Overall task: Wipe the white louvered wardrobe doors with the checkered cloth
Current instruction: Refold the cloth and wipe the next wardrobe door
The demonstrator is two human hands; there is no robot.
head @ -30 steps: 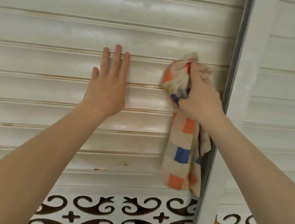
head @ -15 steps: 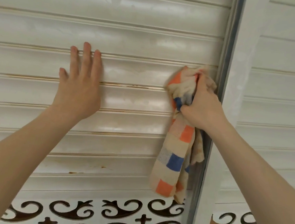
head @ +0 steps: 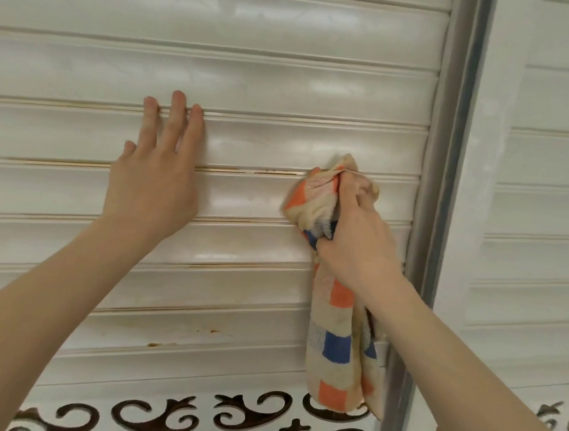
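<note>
Cloth position: checkered cloth point(head: 333, 326) bunched against the slats of the louvered door point(head: 287, 88), near its right edge; the tail hangs below the wrist.
Right hand: right hand point(head: 359, 249) has fingers curled round the bunched top, with cloth bulging out left of and above the fingers.
Left hand: left hand point(head: 155, 183) lies flat on the slats, fingers straight, well apart from the cloth.
Cloth material: soft towelling; cream with orange and blue squares.
Door surface: glossy white horizontal slats, brownish marks along several edges.
Below: white scrollwork panel point(head: 258, 419) with dark cut-outs.

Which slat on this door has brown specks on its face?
The bottom slat, just above the scrollwork panel, level with the hanging end of the checkered cloth. Higher slats show only thin brown lines along their edges.
</note>
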